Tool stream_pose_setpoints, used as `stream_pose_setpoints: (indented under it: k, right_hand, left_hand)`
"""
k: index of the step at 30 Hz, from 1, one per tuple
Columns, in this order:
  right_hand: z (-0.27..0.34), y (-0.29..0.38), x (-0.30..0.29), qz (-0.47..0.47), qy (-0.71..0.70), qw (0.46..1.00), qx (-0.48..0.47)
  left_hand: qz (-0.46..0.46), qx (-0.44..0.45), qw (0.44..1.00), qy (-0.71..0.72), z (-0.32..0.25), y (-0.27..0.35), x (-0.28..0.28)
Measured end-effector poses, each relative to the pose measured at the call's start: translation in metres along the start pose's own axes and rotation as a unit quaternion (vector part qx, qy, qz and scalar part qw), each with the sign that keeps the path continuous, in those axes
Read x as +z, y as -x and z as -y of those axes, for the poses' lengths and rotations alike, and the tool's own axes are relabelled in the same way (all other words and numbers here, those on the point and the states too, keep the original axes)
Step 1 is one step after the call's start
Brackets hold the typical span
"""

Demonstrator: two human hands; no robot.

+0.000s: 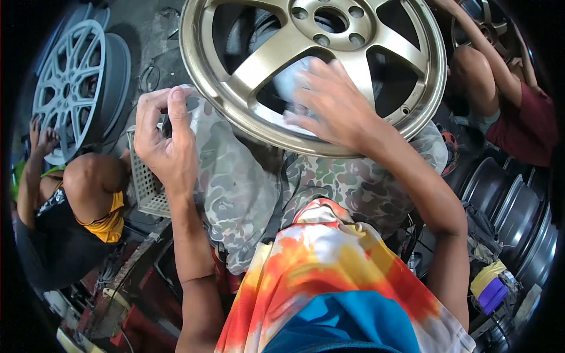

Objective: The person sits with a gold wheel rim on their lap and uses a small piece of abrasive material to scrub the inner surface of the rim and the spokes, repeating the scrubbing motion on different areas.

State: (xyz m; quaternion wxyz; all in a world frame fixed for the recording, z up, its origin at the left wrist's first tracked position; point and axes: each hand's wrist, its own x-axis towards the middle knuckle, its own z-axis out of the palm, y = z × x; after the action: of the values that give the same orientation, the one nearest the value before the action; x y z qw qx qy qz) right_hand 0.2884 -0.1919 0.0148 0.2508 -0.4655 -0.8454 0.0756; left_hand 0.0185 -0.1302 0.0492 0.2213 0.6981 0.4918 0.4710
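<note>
A gold-bronze alloy wheel (351, 75) lies tilted across my lap, its hub and lug holes near the top of the view. My right hand (337, 103) is on a spoke opening by the lower rim, blurred by motion. Under its fingers is a pale grey-blue cloth or pad (289, 81), too blurred to name exactly. My left hand (165, 128) is raised just off the wheel's left edge, fingers curled and thumb up. Its fingertips come close to the rim; whether they touch it or pinch something small is unclear.
On the left, a person handles a grey multi-spoke wheel (66, 90) beside a plastic crate (150, 189). Another person in a maroon shirt (523, 123) sits at right near a dark wheel. Several dark wheels (507, 207) stand behind a purple-and-yellow item (490, 289).
</note>
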Motion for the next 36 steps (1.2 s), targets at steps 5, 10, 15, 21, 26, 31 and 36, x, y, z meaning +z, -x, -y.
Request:
stream_pose_setpoints:
  k: [5, 10, 15, 21, 26, 31, 36]
  right_hand:
    - [0.006, 0.015, -0.029, 0.158, 0.001, 0.982, 0.107]
    - [0.005, -0.029, -0.003, 0.038, 0.015, 0.998, 0.048]
    - [-0.024, -0.013, -0.072, -0.173, -0.036, 0.968, 0.179]
    - [-0.075, 0.053, -0.096, -0.476, -0.248, 0.753, 0.382]
    - [-0.069, 0.045, -0.092, -0.444, -0.22, 0.809, 0.316]
    - [-0.052, 0.051, -0.087, -0.401, -0.267, 0.818, 0.314]
    - [-0.033, 0.049, -0.091, -0.389, -0.308, 0.804, 0.327]
  left_hand:
    - [-0.006, 0.009, 1.0, -0.016, -0.008, -0.002, -0.004]
    - [0.021, 0.016, 0.999, -0.035, -0.004, -0.002, 0.001]
    - [0.003, -0.006, 0.999, -0.032, 0.0, 0.002, 0.0]
    - [0.001, -0.023, 1.0, 0.005, -0.004, -0.004, 0.001]
    - [0.022, 0.017, 0.998, -0.058, 0.0, -0.008, 0.0]
    - [0.155, 0.159, 0.971, -0.094, -0.021, -0.002, 0.008]
    - [0.343, 0.21, 0.908, -0.12, -0.049, 0.027, 0.031]
